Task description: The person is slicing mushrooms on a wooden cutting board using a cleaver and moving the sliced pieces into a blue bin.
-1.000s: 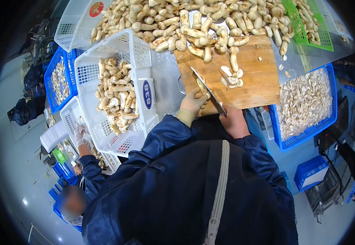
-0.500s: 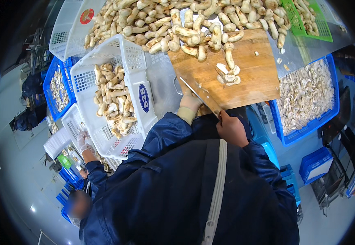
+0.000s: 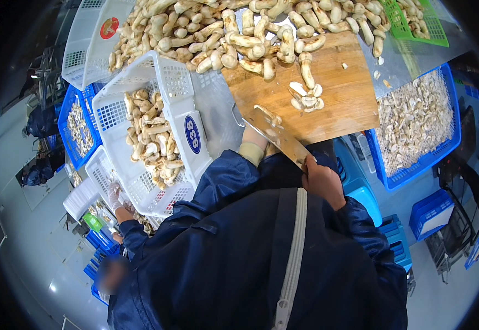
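My right hand (image 3: 322, 181) is closed around the handle of a broad cleaver (image 3: 275, 132). Its blade lies flat over the near edge of the wooden cutting board (image 3: 344, 104), with a few mushroom pieces resting on it. My left hand (image 3: 253, 138) sits at the board's near edge, right beside and partly under the blade, so its fingers are hidden. A small heap of cut mushroom slices (image 3: 305, 98) lies in the middle of the board. A big pile of whole pale mushrooms (image 3: 234, 27) covers the table beyond the board.
A white basket (image 3: 181, 82) with trimmed mushrooms stands to the left of the board. A blue basket (image 3: 451, 137) of slices sits to the right and a green basket (image 3: 415, 22) at the far right. At lower left a co-worker's gloved hand (image 3: 115, 198) reaches into another white basket.
The cleaver has come back from over the board's middle to its near edge. Both hands have drawn closer to my body. The cut slices stay on the board.
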The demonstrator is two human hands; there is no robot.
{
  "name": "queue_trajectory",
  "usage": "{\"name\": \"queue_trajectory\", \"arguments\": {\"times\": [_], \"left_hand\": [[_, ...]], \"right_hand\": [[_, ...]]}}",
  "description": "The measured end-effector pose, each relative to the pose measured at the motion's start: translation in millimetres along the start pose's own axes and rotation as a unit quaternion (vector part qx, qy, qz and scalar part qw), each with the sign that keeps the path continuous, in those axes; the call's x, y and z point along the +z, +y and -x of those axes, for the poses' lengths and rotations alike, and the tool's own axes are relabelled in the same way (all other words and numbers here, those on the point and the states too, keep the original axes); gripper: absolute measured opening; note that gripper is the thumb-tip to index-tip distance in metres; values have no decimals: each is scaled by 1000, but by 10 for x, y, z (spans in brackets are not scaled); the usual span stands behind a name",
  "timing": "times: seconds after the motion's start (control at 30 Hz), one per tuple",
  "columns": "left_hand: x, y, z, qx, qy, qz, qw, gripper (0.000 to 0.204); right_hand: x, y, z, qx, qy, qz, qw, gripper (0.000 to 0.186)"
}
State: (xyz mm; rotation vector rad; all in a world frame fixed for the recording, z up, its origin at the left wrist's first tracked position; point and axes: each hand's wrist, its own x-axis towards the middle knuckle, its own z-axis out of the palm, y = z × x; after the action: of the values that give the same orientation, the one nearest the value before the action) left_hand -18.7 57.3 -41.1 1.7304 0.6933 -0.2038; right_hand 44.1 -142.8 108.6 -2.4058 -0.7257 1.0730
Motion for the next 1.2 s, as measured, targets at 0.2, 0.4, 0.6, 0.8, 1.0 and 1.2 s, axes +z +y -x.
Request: {"name": "queue_trajectory", "arguments": {"times": [0.2, 0.4, 0.6, 0.8, 1.0, 1.2], "left_hand": [[-12, 561, 164, -21, 93, 119, 988, 27], [-139, 537, 136, -165, 56, -2, 985, 39], [-448, 637, 97, -284, -45, 202, 936, 27], [-278, 965, -13, -148, 140, -187, 961, 42], [-256, 950, -120, -138, 95, -75, 983, 17], [-573, 918, -525, 32, 210, -85, 974, 18]], "right_hand": [[11, -51, -145, -44, 45, -23, 998, 12], [237, -3, -637, -72, 84, -38, 993, 11], [27, 142, -625, -14, 65, -101, 993, 14], [5, 215, -479, 36, 110, -106, 988, 20], [76, 206, -447, 36, 108, -96, 989, 30], [85, 180, -451, 50, 118, -106, 986, 28]]}}
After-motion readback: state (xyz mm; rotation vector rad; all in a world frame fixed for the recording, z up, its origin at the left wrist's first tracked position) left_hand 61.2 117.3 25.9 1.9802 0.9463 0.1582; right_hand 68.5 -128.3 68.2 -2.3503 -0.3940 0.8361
